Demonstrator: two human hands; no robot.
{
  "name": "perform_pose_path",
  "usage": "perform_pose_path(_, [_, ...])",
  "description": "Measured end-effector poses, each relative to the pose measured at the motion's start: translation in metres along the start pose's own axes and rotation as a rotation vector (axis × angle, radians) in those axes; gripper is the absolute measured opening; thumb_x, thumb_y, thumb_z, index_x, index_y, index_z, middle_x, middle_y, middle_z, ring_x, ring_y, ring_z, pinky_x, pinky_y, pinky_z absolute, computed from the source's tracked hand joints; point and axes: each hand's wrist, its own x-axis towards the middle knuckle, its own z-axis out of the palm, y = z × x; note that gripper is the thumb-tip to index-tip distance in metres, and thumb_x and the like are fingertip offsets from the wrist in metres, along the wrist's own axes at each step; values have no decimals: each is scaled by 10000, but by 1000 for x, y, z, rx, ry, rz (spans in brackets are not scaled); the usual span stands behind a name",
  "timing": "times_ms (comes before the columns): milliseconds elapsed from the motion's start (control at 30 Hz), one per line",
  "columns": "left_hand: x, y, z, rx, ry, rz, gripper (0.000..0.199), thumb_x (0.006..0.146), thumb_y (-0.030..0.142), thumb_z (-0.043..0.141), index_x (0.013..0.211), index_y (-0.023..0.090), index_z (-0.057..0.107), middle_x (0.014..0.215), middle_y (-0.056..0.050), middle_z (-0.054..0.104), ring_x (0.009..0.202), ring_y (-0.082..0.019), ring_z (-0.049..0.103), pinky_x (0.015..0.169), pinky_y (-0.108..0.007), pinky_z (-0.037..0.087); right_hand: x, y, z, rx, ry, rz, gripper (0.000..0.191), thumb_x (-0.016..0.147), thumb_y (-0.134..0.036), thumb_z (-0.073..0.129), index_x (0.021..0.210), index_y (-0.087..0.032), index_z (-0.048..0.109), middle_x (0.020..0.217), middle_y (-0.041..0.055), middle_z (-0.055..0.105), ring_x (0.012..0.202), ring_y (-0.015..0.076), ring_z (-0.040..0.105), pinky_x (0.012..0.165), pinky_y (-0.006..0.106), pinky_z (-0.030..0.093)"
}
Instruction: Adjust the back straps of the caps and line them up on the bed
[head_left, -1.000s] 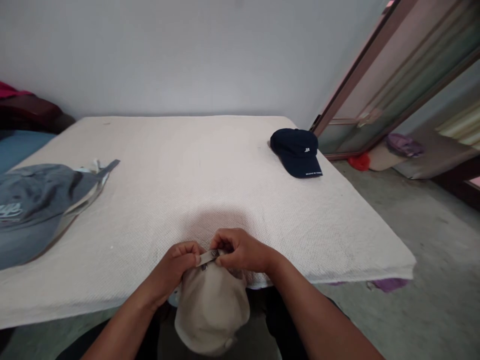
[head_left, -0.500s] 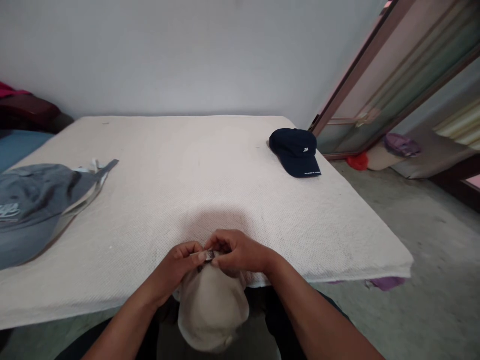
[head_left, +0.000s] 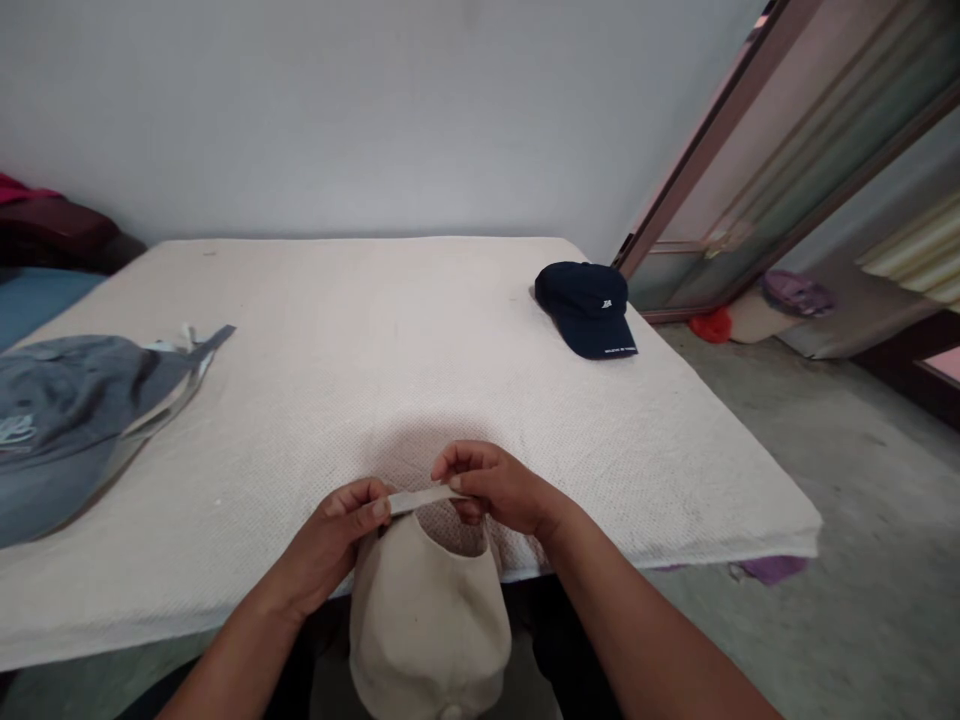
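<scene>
A beige cap (head_left: 431, 625) hangs at the table's front edge over my lap, its back opening turned up and away from me. Across that opening runs the cap's strap (head_left: 421, 497), stretched between my hands. My left hand (head_left: 341, 525) pinches the strap's left end between thumb and fingers. My right hand (head_left: 495, 485) is closed on the strap's right end, thumb on top and fingers curled behind. The buckle is not visible, perhaps covered by my fingers. The cap's brim is out of sight.
A grey cap (head_left: 67, 420) lies on the left of the white-covered table (head_left: 337, 340), its strap end loose. A navy cap (head_left: 585, 305) sits at the right rear. Beyond the right edge, a purple item (head_left: 799, 293) and a red item (head_left: 711, 325) are near the floor.
My hands have moved apart, the right one to the right and slightly up. The strap now lies stretched between them, and the cap's opening shows.
</scene>
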Motion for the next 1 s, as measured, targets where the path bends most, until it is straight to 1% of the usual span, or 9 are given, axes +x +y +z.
perform_pose_path(67, [1, -1, 0, 26, 2, 1, 187, 746, 272, 695, 668, 165, 563, 654, 27, 543, 583, -86, 452, 545, -195, 331, 1, 0, 4, -65, 4, 16, 140, 751, -221, 588, 873, -165, 550, 530, -84, 395, 425, 43, 309, 434, 192, 246])
perform_pose_path(100, [1, -2, 1, 50, 1, -2, 190, 744, 279, 696, 671, 164, 564, 657, 26, 539, 588, -87, 448, 547, -195, 326, 2, 0, 6, -139, 0, 7, 170, 752, -253, 609, 891, -166, 561, 555, -77, 406, 443, 44, 311, 438, 193, 246])
perform_pose_path(167, [2, -5, 2, 113, -10, -13, 204, 742, 296, 695, 668, 160, 562, 632, 32, 517, 568, -82, 420, 531, -194, 301, 4, 1, 9, -347, -2, -48, 254, 720, -303, 674, 920, -171, 589, 653, -45, 482, 541, 62, 397, 497, 201, 311])
perform_pose_path(233, [3, -8, 5, 178, -29, -29, 225, 746, 322, 686, 662, 160, 555, 603, 38, 495, 539, -78, 386, 511, -199, 269, 5, 4, 11, -550, 9, -110, 292, 671, -302, 727, 906, -173, 609, 767, -16, 542, 678, 92, 468, 603, 223, 371])
perform_pose_path(267, [3, -10, 7, 207, -36, -31, 234, 750, 336, 678, 660, 160, 553, 595, 40, 487, 532, -79, 375, 508, -204, 260, 6, 5, 12, -619, 11, -123, 285, 659, -287, 736, 889, -173, 613, 800, -9, 555, 722, 103, 481, 642, 233, 381])
perform_pose_path(333, [3, -12, 10, 251, -41, -27, 245, 756, 357, 664, 661, 162, 552, 599, 38, 483, 539, -84, 372, 518, -213, 257, 6, 8, 12, -686, 4, -116, 248, 669, -258, 725, 871, -172, 608, 804, -10, 565, 731, 109, 488, 658, 240, 386])
perform_pose_path(500, [3, -12, 13, 275, -37, 1, 261, 755, 351, 660, 632, 166, 524, 594, 47, 434, 553, -88, 345, 529, -217, 244, 6, 10, 7, -682, -31, -106, 197, 685, -209, 700, 852, -169, 603, 776, -17, 564, 710, 103, 491, 635, 226, 383])
perform_pose_path(700, [2, -13, 13, 226, -27, -21, 270, 754, 324, 660, 620, 167, 487, 581, 52, 395, 548, -85, 323, 512, -207, 234, 6, 8, 4, -601, -64, -83, 190, 679, -196, 706, 839, -161, 609, 775, -18, 565, 700, 95, 493, 634, 222, 388])
perform_pose_path(1000, [3, -10, 14, 98, -63, -67, 222, 724, 272, 655, 611, 165, 496, 568, 39, 426, 525, -87, 326, 497, -206, 247, 5, 5, 2, -517, -61, -38, 228, 667, -232, 723, 848, -149, 612, 776, -10, 576, 693, 96, 502, 636, 231, 399])
